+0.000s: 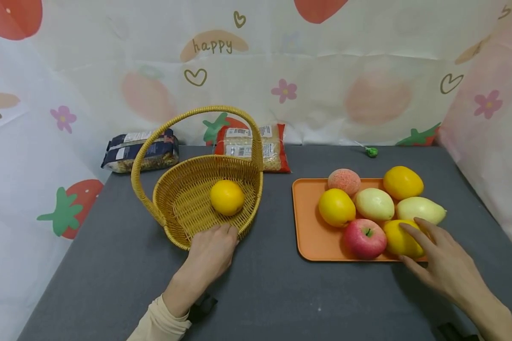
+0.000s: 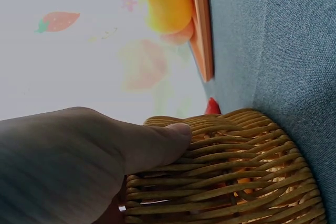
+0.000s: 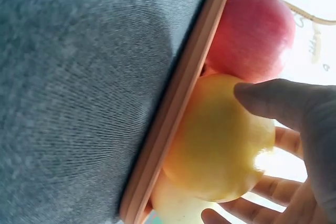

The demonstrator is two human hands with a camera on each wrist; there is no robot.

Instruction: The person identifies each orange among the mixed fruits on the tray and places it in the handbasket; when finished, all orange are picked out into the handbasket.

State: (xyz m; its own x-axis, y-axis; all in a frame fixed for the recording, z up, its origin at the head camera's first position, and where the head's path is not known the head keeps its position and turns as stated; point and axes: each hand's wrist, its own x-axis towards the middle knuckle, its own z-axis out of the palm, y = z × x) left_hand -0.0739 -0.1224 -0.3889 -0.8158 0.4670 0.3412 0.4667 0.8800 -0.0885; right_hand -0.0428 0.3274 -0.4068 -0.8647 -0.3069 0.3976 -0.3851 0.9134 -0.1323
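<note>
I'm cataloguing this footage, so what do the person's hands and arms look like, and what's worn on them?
The left hand and right hand are both bare, without gloves. A cream sleeve, wrinkled at the cuff, is on the left side. A small black piece shows beside the left wrist, and another dark piece near the right.
</note>
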